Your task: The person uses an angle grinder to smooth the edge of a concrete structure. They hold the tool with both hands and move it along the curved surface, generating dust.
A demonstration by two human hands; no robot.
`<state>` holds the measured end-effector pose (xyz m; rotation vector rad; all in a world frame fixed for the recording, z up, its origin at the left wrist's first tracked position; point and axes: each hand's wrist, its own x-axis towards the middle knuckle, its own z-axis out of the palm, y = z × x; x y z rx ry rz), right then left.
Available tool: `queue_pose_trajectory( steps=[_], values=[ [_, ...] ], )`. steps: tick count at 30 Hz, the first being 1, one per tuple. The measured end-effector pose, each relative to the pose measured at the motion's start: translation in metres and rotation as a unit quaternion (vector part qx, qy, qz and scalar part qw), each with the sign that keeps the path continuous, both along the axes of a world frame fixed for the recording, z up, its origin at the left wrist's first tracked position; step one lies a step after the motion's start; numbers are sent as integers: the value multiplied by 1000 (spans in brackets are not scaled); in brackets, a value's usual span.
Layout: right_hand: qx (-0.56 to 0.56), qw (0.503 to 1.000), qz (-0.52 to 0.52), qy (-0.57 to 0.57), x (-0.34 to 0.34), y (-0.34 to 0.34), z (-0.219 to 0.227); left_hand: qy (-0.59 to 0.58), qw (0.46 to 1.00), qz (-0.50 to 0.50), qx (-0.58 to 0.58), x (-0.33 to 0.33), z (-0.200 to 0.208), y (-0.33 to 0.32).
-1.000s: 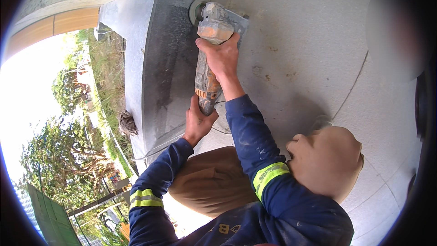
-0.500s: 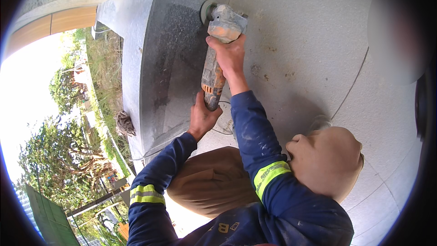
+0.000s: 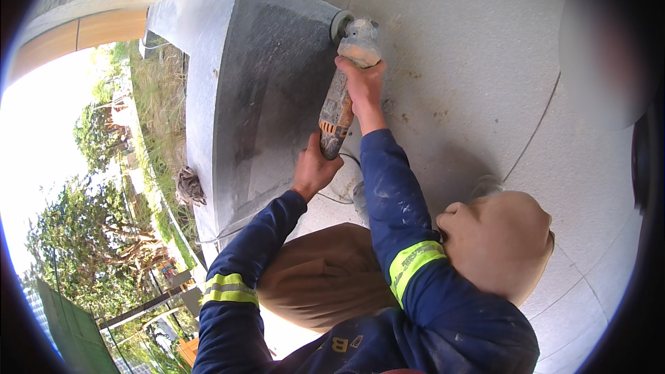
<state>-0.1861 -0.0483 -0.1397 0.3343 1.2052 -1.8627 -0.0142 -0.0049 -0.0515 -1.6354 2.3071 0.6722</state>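
Note:
Both my hands hold a dusty orange and grey angle grinder [image 3: 337, 105]. Wrapped round its body just behind the head is my right hand [image 3: 364, 88]. My left hand [image 3: 316, 170] grips the rear end, where the cord comes out. The grinder's pale round disc [image 3: 340, 26] faces left and meets the lower right edge of a grey stone wall face [image 3: 277, 62], near its far end. Whether the disc is spinning I cannot tell. The wall face is dark in its middle, with lighter streaks and patches.
A crumpled brown rag [image 3: 189, 186] lies on the wall's top ledge [image 3: 205, 118]. A thin cord [image 3: 334, 199] runs near my left forearm. Speckled grey floor [image 3: 478, 62] with joint lines spreads to the right. Plants [image 3: 90, 235] and a green panel [image 3: 73, 329] show beyond the wall.
The grinder has shifted right and slightly toward me, with both hands still around it. Its disc has gone from the wall face to nearer the face's right edge.

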Motion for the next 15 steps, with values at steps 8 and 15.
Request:
queue_pose_trajectory(
  steps=[8, 15],
  values=[
    [58, 998, -2, 13, 13, 20, -1, 12, 1000, -6, 17, 13, 3, 15],
    [-33, 995, -8, 92, 11, 27, 69, 105, 992, -13, -70, 33, 11, 20]
  ],
)
